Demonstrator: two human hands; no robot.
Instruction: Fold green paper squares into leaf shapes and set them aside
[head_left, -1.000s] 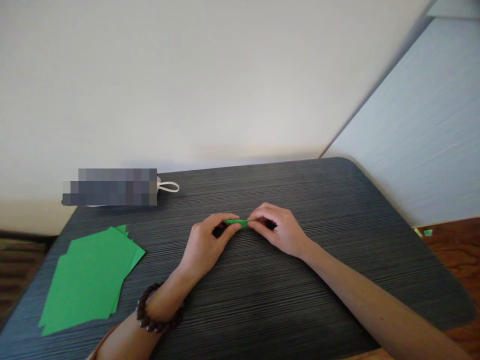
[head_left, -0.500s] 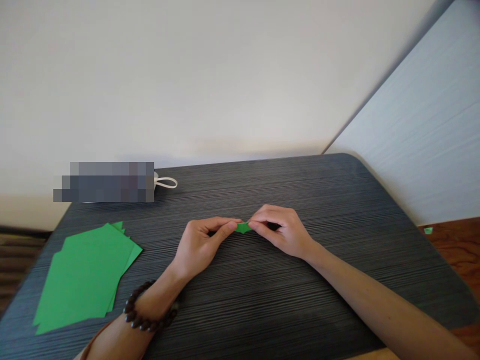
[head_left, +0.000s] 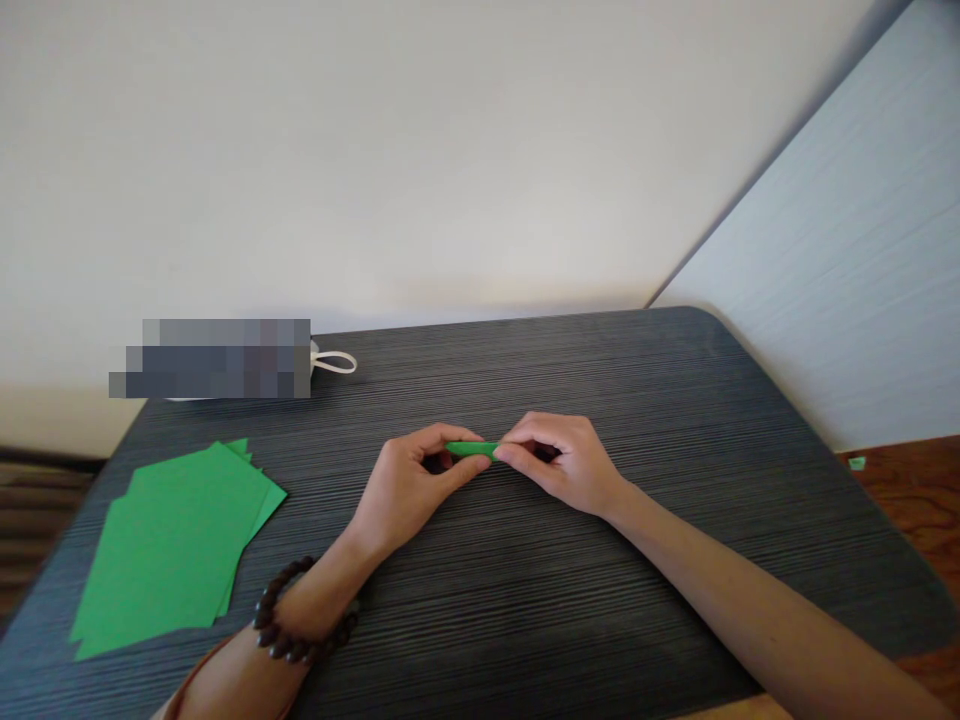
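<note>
A small folded piece of green paper (head_left: 472, 449) sits between both hands at the middle of the dark striped table (head_left: 525, 600). My left hand (head_left: 409, 487) pinches its left end with thumb and fingers curled. My right hand (head_left: 562, 462) pinches its right end, fingers bent over it. Both hands rest low on the tabletop. A bead bracelet (head_left: 300, 625) circles my left wrist.
A stack of green paper sheets (head_left: 172, 545) lies at the table's left. A blurred-out object with a white loop (head_left: 334, 361) sits at the back left edge. A pale wall rises behind; a light panel (head_left: 840, 280) stands on the right above wooden floor.
The green piece showed a pointed, spread shape half a second ago; now it looks flat and narrow again. My left fingers have shifted slightly along it. Both hands stay in place.
</note>
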